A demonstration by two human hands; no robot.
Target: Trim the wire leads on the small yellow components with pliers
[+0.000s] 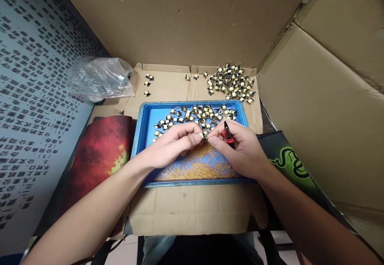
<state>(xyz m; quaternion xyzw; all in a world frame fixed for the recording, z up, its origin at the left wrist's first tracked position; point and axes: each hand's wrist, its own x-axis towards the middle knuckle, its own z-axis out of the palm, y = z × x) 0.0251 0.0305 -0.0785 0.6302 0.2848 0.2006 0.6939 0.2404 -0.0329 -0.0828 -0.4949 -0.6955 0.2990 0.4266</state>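
Note:
Both hands meet over a blue tray. My left hand pinches a small yellow-and-black wound component between thumb and fingertips. My right hand touches the same component with its fingertips and also grips a small cutter with red-and-black handles. Several more of these components lie at the tray's far side. A heap of thin golden wire clippings lies in the tray under my hands.
A pile of the same components sits on cardboard behind the tray, with a few strays to the left. A clear plastic bag lies at back left. Cardboard walls stand behind and to the right. A red mat and a black-green mat flank the tray.

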